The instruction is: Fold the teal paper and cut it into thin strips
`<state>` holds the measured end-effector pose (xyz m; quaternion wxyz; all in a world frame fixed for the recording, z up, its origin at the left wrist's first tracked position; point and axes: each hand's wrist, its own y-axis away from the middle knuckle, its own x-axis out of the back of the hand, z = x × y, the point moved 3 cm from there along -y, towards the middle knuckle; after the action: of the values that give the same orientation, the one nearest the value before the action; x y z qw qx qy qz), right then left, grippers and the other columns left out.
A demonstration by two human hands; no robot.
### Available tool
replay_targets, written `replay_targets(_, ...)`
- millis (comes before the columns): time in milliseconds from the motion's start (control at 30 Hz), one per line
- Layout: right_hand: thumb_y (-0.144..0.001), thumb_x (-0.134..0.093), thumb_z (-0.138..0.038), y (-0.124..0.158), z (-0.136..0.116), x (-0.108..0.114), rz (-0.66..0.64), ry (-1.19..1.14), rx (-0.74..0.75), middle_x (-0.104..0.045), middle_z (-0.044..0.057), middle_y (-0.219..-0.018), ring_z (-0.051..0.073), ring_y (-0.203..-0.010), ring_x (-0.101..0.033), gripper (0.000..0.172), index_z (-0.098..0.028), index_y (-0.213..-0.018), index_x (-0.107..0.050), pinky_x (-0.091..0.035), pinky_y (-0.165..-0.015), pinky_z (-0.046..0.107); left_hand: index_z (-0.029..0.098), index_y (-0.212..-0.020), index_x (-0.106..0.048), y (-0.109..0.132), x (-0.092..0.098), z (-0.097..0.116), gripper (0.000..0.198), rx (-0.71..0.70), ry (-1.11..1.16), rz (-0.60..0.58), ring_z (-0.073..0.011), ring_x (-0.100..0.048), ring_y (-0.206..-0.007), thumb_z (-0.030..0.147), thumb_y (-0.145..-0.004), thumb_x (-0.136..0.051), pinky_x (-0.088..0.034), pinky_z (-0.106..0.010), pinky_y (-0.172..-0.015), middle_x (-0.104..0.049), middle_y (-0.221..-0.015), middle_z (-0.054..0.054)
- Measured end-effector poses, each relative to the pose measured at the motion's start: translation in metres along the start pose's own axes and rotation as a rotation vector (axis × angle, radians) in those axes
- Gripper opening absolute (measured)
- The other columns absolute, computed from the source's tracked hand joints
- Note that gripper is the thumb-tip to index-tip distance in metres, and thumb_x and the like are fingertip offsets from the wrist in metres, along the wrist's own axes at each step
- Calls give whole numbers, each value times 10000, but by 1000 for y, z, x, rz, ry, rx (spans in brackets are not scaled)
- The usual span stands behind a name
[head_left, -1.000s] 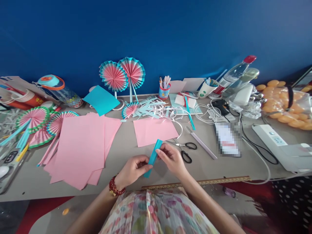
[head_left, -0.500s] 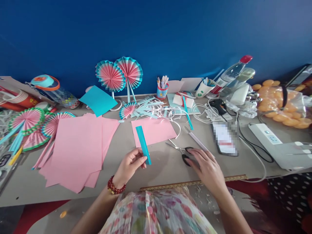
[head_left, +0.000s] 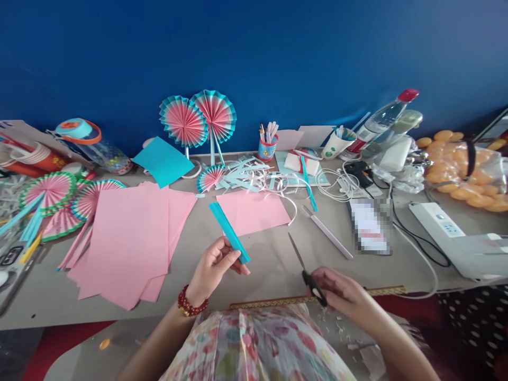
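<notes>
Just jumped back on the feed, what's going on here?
A person's left hand holds a narrow blue paper strip by its near end. The right hand holds black-handled scissors, pointing away from the person and apart from the strip. Pink sheets lie overlapping on the left, and two round paper fans stand by the blue wall.

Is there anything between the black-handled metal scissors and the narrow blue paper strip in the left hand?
Nothing visible stands between the scissors in the right hand and the strip; the grey tabletop shows in the gap.
</notes>
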<state>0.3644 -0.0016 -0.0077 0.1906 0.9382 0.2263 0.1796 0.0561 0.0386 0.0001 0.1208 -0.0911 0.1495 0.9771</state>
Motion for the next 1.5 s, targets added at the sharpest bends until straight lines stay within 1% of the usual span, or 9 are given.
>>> replay_targets(33,-920,-541,-525,-3,-4,-9,-38,-116,9,-672,55,-855,181,-735,-600,338,-199,-1003,-566,-438,-625,271,166,-948,-562,0,0,1,242,-11,9,6,-180,-734,-682,396,-925,-633,-584,-297,-673,-698,-806,-21)
replay_targets(133,-851,-661,-578,-19,-17,-42,-129,-375,88,-618,39,-847,155,-741,-547,446,-181,-1030,-565,-416,-653,259,166,-941,-581,-1,-1,5,225,-47,44,28,-174,-730,-678,372,-907,-665,-593,-307,-685,-686,-842,-16)
replay_targets(233,-775,-745,-600,-36,-25,-72,-249,-547,118,-583,21,-831,126,-705,-493,510,-177,-993,-561,-360,-615,238,162,-936,-600,-1,1,6,211,-78,87,59,-162,-723,-656,358,-905,-672,-592,-297,-683,-680,-825,-12)
replay_targets(367,-756,-768,-593,-50,-32,-89,-298,-646,138,-586,30,-894,131,-760,-491,552,-185,-1042,-529,-359,-662,244,169,-949,-610,2,4,5,195,-105,135,101,-160,-725,-666,347,-907,-676,-589,-291,-699,-688,-812,-9)
replay_targets(467,-706,-795,-615,-51,-37,-92,-399,-650,130,-593,39,-914,132,-770,-489,610,-175,-1028,-523,-351,-682,249,169,-950,-617,4,3,7,201,-107,140,106,-155,-721,-660,352,-900,-683,-590,-291,-697,-698,-837,-15)
replay_targets(567,-690,-792,-640,-51,-42,-94,-432,-636,137,-601,41,-900,139,-775,-497,628,-171,-1004,-517,-353,-694,257,160,-919,-620,2,1,10,215,-103,108,87,-150,-710,-643,365,-897,-682,-584,-287,-681,-703,-850,-26)
replay_targets(900,-692,-774,-660,-52,-46,-96,-364,-640,105,-602,8,-791,131,-699,-498,607,-196,-949,-479,-350,-663,260,160,-837,-589,-1,-3,18,296,-24,38,55,-163,-703,-601,434,-868,-697,-562,-283,-639,-695,-770,-21)
replay_targets(1133,-723,-760,-643,-54,-48,-97,-355,-623,128,-585,0,-774,121,-687,-487,563,-186,-920,-496,-339,-642,249,161,-857,-588,1,-4,14,271,-32,35,44,-163,-709,-612,414,-886,-682,-563,-288,-657,-696,-781,-19)
replay_targets(1500,-715,-754,-663,-51,-49,-95,-319,-547,132,-573,6,-789,117,-670,-478,576,-176,-900,-508,-344,-623,245,163,-861,-579,3,-6,15,227,-49,52,39,-165,-717,-632,366,-908,-669,-566,-282,-667,-679,-765,-5)
